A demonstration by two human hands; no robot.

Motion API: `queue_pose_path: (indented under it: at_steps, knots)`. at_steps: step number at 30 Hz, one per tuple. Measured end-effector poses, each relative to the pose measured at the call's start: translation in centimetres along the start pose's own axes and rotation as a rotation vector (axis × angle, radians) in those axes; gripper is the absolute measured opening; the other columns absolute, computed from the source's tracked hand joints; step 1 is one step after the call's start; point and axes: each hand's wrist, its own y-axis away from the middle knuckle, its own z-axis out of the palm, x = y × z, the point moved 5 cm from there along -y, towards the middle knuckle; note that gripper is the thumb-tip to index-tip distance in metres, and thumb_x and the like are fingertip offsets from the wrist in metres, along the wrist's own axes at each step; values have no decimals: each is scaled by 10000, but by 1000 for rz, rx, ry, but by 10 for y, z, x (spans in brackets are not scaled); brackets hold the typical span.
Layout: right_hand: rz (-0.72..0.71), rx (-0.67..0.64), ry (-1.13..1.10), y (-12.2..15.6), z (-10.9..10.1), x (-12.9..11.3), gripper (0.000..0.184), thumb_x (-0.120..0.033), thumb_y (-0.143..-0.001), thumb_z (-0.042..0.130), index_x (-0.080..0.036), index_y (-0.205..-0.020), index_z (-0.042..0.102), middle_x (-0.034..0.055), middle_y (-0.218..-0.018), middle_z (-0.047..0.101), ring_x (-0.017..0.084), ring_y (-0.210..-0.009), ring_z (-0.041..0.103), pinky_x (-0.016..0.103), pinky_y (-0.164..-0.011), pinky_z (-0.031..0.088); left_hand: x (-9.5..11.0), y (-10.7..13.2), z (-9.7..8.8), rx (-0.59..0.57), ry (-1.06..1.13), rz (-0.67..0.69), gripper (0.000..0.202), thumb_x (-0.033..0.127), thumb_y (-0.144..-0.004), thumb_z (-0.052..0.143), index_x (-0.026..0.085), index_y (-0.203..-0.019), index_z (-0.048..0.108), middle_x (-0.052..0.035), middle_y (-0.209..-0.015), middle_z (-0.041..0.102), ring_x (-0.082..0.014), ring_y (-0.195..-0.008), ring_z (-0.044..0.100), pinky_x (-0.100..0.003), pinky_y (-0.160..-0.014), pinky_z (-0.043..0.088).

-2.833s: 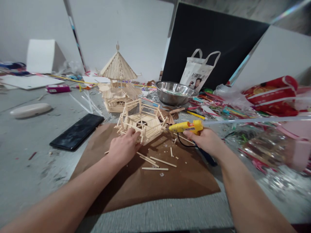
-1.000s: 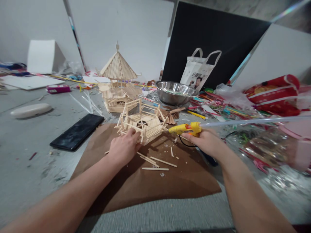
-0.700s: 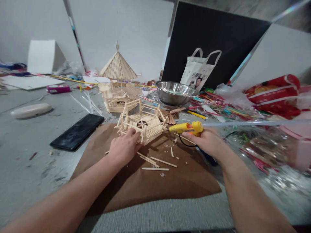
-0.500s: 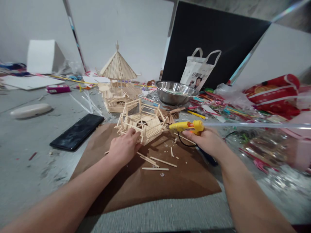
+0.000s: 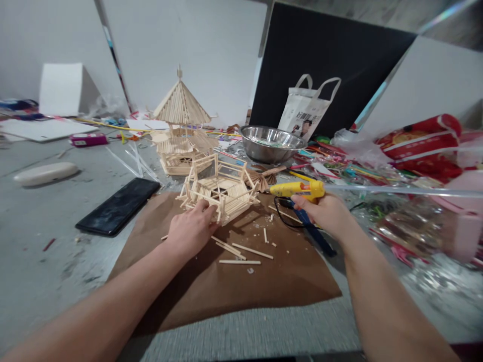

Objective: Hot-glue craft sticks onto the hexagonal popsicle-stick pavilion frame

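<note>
My left hand (image 5: 191, 226) is closed on the near edge of a hexagonal wooden-stick model (image 5: 241, 196), which has low railings and a slatted floor. The fingertips are partly hidden among the sticks. My right hand (image 5: 328, 213) grips a yellow hot glue gun (image 5: 298, 189), its nozzle pointing left at the model from a small gap away. A long clear glue stick (image 5: 392, 190) runs out of the gun's back to the right. Several loose wooden sticks (image 5: 252, 251) lie on the brown paper sheet (image 5: 234, 286) below the model.
Behind the model stands a taller stick pavilion (image 5: 183, 108) with a pointed roof. A black phone (image 5: 118, 206) and a white oval case (image 5: 45, 174) lie at left. A steel bowl (image 5: 273, 151), a tote bag (image 5: 304, 113) and cluttered craft scraps (image 5: 362, 171) fill the right.
My right hand has drawn the glue gun a little to the right and up, away from the model. A dark blue object beneath it shows more. My left hand keeps its place on the model.
</note>
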Motion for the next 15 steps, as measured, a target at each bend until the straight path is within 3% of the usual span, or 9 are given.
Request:
queue_pose_path:
  at_steps: [3, 6, 11, 15]
  knots:
    - [82, -45, -104, -2, 4, 8, 389, -511, -685, 470, -168, -559, 601, -4, -352, 496, 148, -438, 524, 237, -445, 378, -1, 0, 1, 6, 2, 14, 327, 424, -782, 353, 305, -1070, 452, -31, -1118, 458, -193, -843, 547, -282, -610, 432]
    - [207, -9, -357, -3, 10, 17, 355, -493, -672, 504, -158, -600, 595, -23, -315, 467, 99, -320, 442, 205, -350, 336, -2, 0, 1, 32, -8, 39, 343, 441, -785, 341, 307, -1083, 444, -29, -1135, 452, -192, -842, 550, -280, -608, 435]
    - [341, 92, -921, -7, 23, 30, 283, -433, -649, 582, -163, -707, 524, -37, -384, 500, 88, -313, 469, 182, -312, 373, -6, 3, 1, 72, -1, 47, 384, 475, -774, 336, 312, -1106, 436, -17, -1161, 449, -199, -851, 556, -280, -600, 442]
    - [426, 121, -1197, -11, 30, 38, 233, -387, -691, 559, -171, -684, 473, -58, -436, 480, 82, -313, 468, 203, -310, 411, -10, 6, -6, 114, 17, 32, 412, 502, -767, 328, 300, -1099, 466, -21, -1140, 474, -201, -869, 555, -286, -638, 441]
